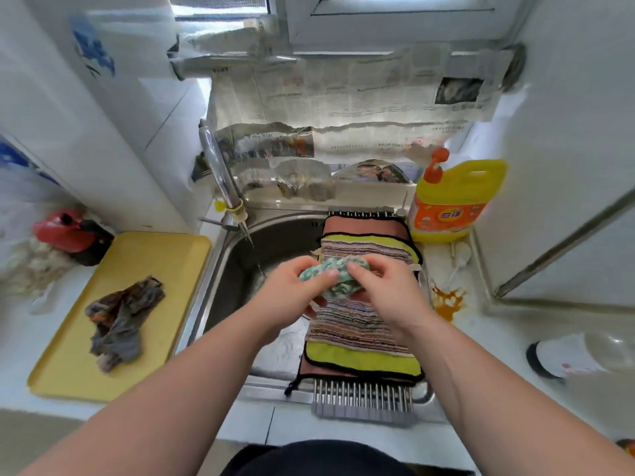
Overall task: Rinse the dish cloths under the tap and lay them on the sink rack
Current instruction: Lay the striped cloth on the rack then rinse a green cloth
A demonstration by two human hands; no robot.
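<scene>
Both hands hold a bunched green-and-white dish cloth (335, 278) over the sink (275, 245), just right of the water stream. My left hand (293, 290) grips its left end and my right hand (385, 290) grips its right end. The tap (223, 182) runs a thin stream into the basin. On the metal sink rack (364, 396) lie a brown cloth (364, 226), a yellow-green cloth with black edging (360, 360) and a striped cloth (354, 333), stacked flat. A crumpled dark grey-brown cloth (120, 317) lies on the yellow tray (86, 369) at the left.
A yellow detergent bottle with an orange pump (453, 197) stands at the sink's back right corner. A red and black object (68, 233) sits behind the tray. Newspaper (343, 108) covers the back wall. An orange stain (446, 300) and a white bottle (563, 355) are on the right counter.
</scene>
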